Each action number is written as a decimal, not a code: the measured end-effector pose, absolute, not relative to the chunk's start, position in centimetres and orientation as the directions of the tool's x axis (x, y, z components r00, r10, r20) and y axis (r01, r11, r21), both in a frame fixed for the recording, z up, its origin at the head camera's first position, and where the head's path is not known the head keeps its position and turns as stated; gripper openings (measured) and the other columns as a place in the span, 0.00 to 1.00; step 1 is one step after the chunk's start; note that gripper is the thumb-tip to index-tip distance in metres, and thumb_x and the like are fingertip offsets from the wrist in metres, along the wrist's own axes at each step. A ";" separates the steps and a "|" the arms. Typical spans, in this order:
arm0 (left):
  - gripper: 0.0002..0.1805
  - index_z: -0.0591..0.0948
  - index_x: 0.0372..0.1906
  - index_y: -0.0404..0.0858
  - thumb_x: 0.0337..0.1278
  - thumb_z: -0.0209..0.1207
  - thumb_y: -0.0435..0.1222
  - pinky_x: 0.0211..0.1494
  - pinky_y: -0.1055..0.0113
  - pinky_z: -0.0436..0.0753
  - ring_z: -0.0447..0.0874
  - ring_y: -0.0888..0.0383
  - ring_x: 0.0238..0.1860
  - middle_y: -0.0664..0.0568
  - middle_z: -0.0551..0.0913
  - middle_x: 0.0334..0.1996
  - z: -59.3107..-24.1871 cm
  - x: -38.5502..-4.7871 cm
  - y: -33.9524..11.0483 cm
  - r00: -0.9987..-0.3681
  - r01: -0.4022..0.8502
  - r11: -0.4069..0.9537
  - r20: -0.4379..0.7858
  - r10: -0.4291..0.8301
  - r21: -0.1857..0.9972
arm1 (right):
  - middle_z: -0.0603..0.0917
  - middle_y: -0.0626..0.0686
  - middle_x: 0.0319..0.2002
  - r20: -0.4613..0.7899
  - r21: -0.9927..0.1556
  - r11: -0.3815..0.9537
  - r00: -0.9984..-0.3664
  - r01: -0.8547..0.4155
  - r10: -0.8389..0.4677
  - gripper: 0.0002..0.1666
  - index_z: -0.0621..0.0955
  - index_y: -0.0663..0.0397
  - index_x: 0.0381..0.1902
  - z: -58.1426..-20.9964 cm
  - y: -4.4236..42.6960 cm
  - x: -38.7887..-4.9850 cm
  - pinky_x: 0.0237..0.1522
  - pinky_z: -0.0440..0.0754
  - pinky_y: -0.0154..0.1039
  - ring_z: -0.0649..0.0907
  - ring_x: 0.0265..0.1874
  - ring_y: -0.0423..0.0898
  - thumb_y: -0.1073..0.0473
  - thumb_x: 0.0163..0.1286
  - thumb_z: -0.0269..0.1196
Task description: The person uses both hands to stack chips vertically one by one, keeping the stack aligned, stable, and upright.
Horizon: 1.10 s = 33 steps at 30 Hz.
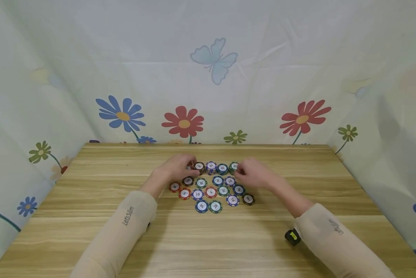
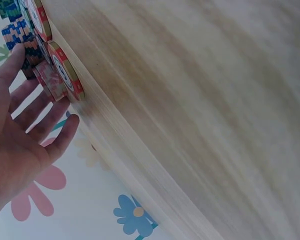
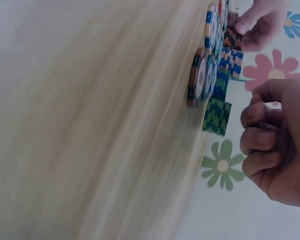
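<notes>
In the head view a row of poker chip stacks stands at the back: a black stack point(image 1: 199, 167), a purple-blue stack point(image 1: 211, 166), a dark blue stack point(image 1: 222, 168) and a green stack point(image 1: 233, 167). My left hand point(image 1: 177, 166) is at the row's left end, loosely spread about the black stack and a red stack point(image 2: 50, 80), which it partly hides. Its fingers look extended and relaxed in the left wrist view. Beside the green stack is my right hand point(image 1: 254, 172); in the right wrist view its fingers point(image 3: 260, 139) are curled, with no chip visible in them.
Several single chips lie flat in front of the row, including a red chip point(image 1: 185, 194), a blue chip point(image 1: 202, 206) and a black chip point(image 1: 248, 199). A black tape measure point(image 1: 292, 237) lies by the right sleeve. Behind the wooden table point(image 1: 208, 247) hangs a flowered curtain point(image 1: 263, 88).
</notes>
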<state>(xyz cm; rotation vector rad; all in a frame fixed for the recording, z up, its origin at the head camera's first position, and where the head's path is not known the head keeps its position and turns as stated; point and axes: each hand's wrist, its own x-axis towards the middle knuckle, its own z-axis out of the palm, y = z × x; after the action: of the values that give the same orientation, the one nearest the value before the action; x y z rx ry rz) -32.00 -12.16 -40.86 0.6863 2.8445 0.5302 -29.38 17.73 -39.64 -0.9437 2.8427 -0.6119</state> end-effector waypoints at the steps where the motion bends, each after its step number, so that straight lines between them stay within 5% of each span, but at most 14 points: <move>1: 0.21 0.81 0.54 0.40 0.67 0.66 0.50 0.54 0.58 0.78 0.77 0.53 0.42 0.53 0.82 0.43 -40.9 -32.0 -12.1 -0.881 0.408 0.831 -0.076 0.467 0.378 | 0.69 0.42 0.12 0.021 -0.393 0.738 -0.808 -0.549 -0.589 0.26 0.69 0.46 0.12 -39.6 18.1 -29.3 0.19 0.65 0.35 0.67 0.12 0.38 0.58 0.73 0.61; 13: 0.24 0.80 0.57 0.40 0.65 0.68 0.50 0.56 0.57 0.78 0.78 0.54 0.45 0.51 0.83 0.46 -41.0 -31.8 -12.0 -0.886 0.411 0.837 -0.057 0.460 0.362 | 0.76 0.44 0.18 -0.294 -0.392 0.825 -0.794 -0.408 -0.532 0.23 0.79 0.48 0.20 -39.2 20.9 -28.5 0.25 0.68 0.37 0.73 0.19 0.40 0.43 0.60 0.77; 33: 0.21 0.81 0.55 0.41 0.67 0.66 0.50 0.53 0.57 0.78 0.77 0.53 0.43 0.52 0.83 0.43 -41.0 -31.9 -11.9 -0.887 0.410 0.840 -0.060 0.458 0.355 | 0.78 0.48 0.25 -0.297 -0.454 0.813 -0.799 -0.363 -0.523 0.15 0.80 0.52 0.27 -40.0 22.2 -29.0 0.30 0.73 0.39 0.75 0.25 0.44 0.54 0.63 0.76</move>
<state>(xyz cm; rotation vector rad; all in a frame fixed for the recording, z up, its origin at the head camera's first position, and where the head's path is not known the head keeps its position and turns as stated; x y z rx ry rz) -31.86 -11.91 -41.03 0.6819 2.8763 0.5073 -29.04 22.22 -39.99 -0.6636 2.5845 -0.5308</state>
